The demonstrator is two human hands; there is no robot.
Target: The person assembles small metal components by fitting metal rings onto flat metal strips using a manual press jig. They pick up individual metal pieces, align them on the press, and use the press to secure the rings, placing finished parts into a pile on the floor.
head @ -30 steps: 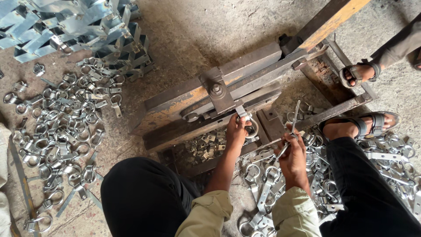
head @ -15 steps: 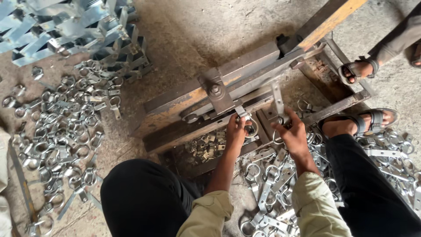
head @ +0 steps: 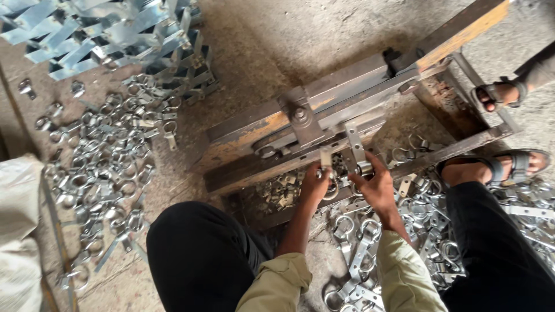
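I sit on the ground at a rusty steel press jig point(head: 300, 124). My left hand point(head: 315, 185) grips a shiny metal clamp piece point(head: 327, 162) held upright against the jig's slot, its ring end hanging below the fingers. My right hand point(head: 376, 188) holds a second flat clamp strip point(head: 355, 147), standing it into the jig just right of the first. Both hands sit close together at the jig's front edge, above a pile of loose clamps point(head: 370, 242) between my knees.
Several finished ring clamps point(head: 104, 167) lie scattered on the concrete at left. Flat zinc strips point(head: 98, 32) are stacked at top left. A sack point(head: 20, 231) sits at the left edge. My sandalled foot point(head: 503, 167) rests by the jig frame; another person's foot point(head: 497, 95) is at the right.
My right hand picked a clamp strip from the pile at lower right and brought it up and left into the jig beside my left hand. The left hand stayed at the slot.
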